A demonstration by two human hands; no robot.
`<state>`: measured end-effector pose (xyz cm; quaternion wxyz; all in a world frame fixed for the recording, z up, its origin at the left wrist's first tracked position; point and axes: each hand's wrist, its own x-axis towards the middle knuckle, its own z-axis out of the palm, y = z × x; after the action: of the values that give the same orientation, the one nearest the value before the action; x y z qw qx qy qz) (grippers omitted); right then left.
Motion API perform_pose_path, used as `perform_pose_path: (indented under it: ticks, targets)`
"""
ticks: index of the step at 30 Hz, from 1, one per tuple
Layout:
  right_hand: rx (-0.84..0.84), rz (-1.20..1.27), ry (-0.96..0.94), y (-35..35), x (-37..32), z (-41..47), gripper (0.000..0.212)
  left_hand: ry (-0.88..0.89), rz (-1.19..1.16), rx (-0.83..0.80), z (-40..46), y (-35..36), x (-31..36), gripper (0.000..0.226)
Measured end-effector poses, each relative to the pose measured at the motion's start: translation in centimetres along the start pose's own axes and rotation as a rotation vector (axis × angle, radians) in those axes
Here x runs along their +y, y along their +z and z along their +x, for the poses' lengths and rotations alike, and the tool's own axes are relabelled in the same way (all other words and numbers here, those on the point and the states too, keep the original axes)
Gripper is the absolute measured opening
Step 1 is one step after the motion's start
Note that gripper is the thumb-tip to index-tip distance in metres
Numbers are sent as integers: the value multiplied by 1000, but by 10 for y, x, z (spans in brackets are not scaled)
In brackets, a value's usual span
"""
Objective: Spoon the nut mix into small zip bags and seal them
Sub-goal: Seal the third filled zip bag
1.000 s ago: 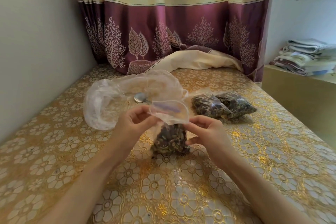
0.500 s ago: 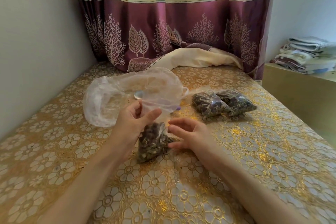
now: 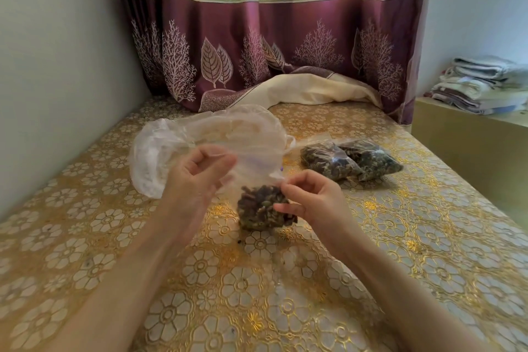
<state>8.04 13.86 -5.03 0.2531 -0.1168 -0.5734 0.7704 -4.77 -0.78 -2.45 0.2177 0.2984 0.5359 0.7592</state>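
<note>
— Nut mix, dark brown and greenish, sits in the bottom of a small clear plastic zip bag (image 3: 261, 210) that stands on the gold flower-patterned tablecloth (image 3: 257, 294), between the two hands. Where are the hands on it?

— The left hand (image 3: 197, 180) has its fingers curled and its thumb pressed against the bag's upper left edge, pinching the clear film. The right hand (image 3: 311, 200) pinches the upper right edge between thumb and forefinger, with the other fingers curled against the filled part.

— Is the zip closed?

— I cannot tell; the top of the bag is stretched between the hands and blurred, with a faint purple strip showing across it.

— What else lies on the cloth?

— Two filled clear zip bags (image 3: 351, 161) of the same dark mix lie side by side, touching, to the right and farther back. Behind the hands lies a large crumpled translucent white plastic bag (image 3: 177, 146), wide and slack.

— And around the table?

— A cream and plum curtain with tree and leaf prints (image 3: 257, 46) hangs at the far edge, its hem bunched on the cloth. A stack of folded towels (image 3: 483, 83) rests on a ledge at the far right.
</note>
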Motion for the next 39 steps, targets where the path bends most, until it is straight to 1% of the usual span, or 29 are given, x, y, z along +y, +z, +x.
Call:
perform_pose_path:
  ticks: [1,2,3,5,6,8,9,11,13,14,17,19,22,24,26,28,29,31,33,36,39]
  targets:
    - [31,-12,42,-3,0,1,16,-93,68,-35,0,0,-3,38]
    - [47,-3,78,-6,0,1,14,-167,128,-58,-1,1,-6,47]
    - [49,18,100,-8,-2,2,17,-208,180,-66,-1,2,-8,49]
    - [17,18,111,-9,-4,2,28,-207,232,-45,-2,5,-11,40]
    - [-5,-26,105,-7,-4,2,27,-181,235,-27,-2,7,-11,32]
    - [-16,-100,79,-2,-5,1,15,-131,253,9,-3,10,-11,19]
    - [2,-92,64,-1,-6,0,8,-113,255,27,-3,10,-10,16]
    - [29,5,41,-2,-10,0,4,-77,224,50,-3,8,-6,17]
    - [1,95,30,-4,-16,-1,9,-65,144,32,-2,6,-3,15]
    - [-15,108,38,-5,-16,-1,12,-88,98,15,-2,6,-2,14]
    - [11,95,127,-4,-12,0,28,-239,-17,-19,-4,11,-8,20]
    - [44,113,144,-4,-11,-1,39,-277,-64,-36,-5,13,-10,24]
    - [32,141,112,-4,-13,-2,39,-241,-113,-117,-5,12,-7,33]
    - [27,124,98,-4,-13,-3,35,-203,-120,-175,-6,14,-3,28]
    - [19,80,74,-3,-14,-4,29,-169,-96,-175,-7,16,2,24]
    - [7,17,43,0,-15,-7,14,-100,9,-110,-9,16,8,27]
    - [8,-13,21,2,-16,-8,11,-45,83,-54,-9,15,11,28]
    - [14,-51,-10,4,-17,-9,15,45,164,60,-9,13,15,26]
    - [15,-72,-20,5,-18,-9,12,63,151,142,-9,12,15,23]
    - [27,-125,-35,6,-17,-9,11,68,191,178,-8,10,13,25]
    - [20,-173,-83,7,-14,-9,12,104,315,136,-4,6,18,32]
